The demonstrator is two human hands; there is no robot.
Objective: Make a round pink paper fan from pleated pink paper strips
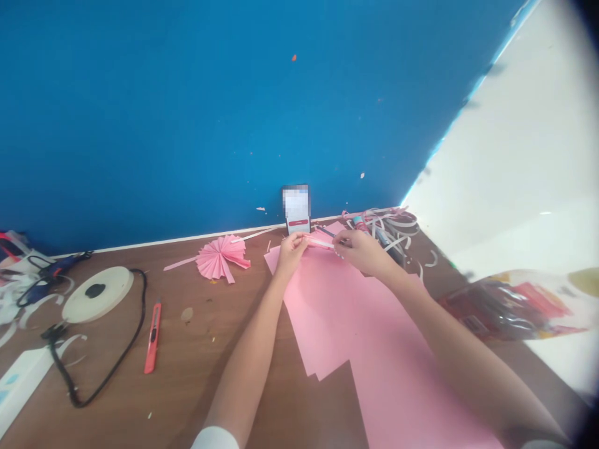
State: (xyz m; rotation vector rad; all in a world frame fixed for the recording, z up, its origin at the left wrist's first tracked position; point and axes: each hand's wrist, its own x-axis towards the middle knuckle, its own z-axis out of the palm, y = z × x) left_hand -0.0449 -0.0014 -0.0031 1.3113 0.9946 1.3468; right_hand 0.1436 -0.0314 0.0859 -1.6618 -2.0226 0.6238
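Observation:
A narrow pink-and-white paper strip stretches between my two hands, above large pink paper sheets. Its left end is pinched in the fingers of my left hand. At the other end, my right hand grips it between thumb and fingers. Just behind the hands a phone leans upright against the blue wall. Left of my left hand lies a pleated pink paper fan with paper strips sticking out from it.
Curled paper strips are heaped at the back right, near a plastic-wrapped pack. A pink box cutter lies on the brown table. Farther left are a round cream device, a black cable and a white power strip.

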